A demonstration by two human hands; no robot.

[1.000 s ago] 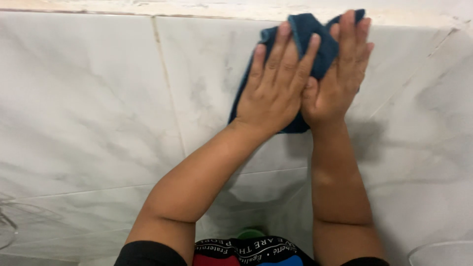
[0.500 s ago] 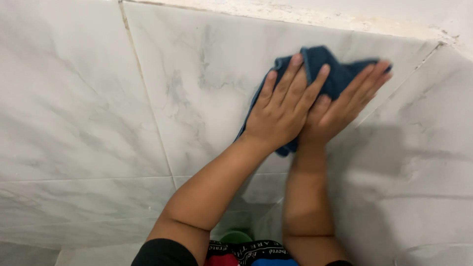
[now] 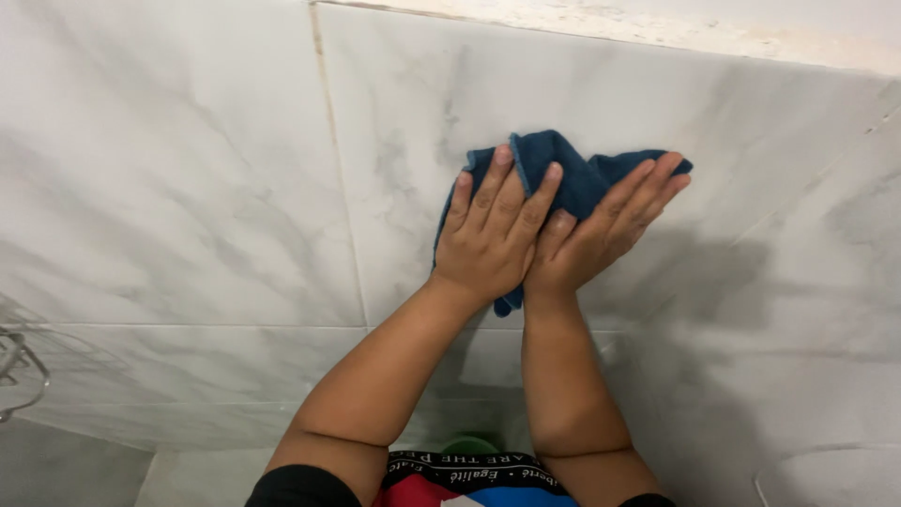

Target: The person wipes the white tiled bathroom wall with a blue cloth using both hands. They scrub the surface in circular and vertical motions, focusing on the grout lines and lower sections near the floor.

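White marble-veined wall tiles (image 3: 188, 188) fill the view, with a rough pale ledge (image 3: 657, 28) along the upper edge. Pressed against the wall just below that ledge is a dark blue crumpled microfibre cloth (image 3: 572, 174). Its long axis runs roughly level, left to right, and most of its bulk lies beyond the fingertips, toward the ledge. Left hand (image 3: 493, 235) lies flat on the cloth, fingers extended and close together. Right hand (image 3: 596, 235) lies flat beside it, fingers extended and angled toward the upper right corner. Both hands touch each other at the inner edges. A vertical grout line (image 3: 338, 188) stands left of the cloth. A wire rack (image 3: 19, 371) shows at the left edge.
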